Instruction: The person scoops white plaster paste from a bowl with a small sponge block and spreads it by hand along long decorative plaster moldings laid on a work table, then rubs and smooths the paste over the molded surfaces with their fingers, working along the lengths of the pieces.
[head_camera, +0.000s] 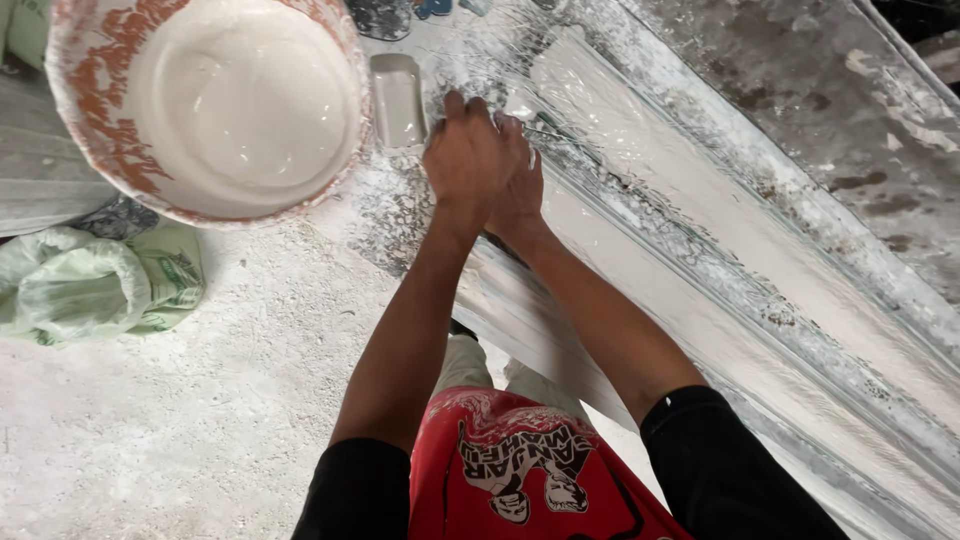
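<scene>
Both hands are together at the upper end of a long white plaster moulding (700, 220), which lies diagonally on the work counter (200, 400) from the top centre to the lower right corner. The left hand (470, 155) lies on top, its back turned to the camera, with the fingers bent down and pressed on the wet white surface of the moulding. The right hand (520, 195) is just under and beside the left one, touching it, and most of it is hidden, so I cannot tell how far it is open or whether it has something in it. A thin dark thing like a wire or blade (548, 130) shows just at the right of the fingers, but it is too small to say what it is or which hand has it. Just beside the left hand, on its left side, a small white rectangular tray-like piece (397, 98) lies on the counter, near but not touching the fingers. Further left stands a big round basin (90, 120), its rim stained orange and white, filled with smooth white liquid plaster (245, 100). Under the basin, at the left edge, a crumpled pale green plastic bag (90, 285) lies on the counter, which is covered with dry white dust and crumbs. The person wears black sleeves and a red garment with a print.
</scene>
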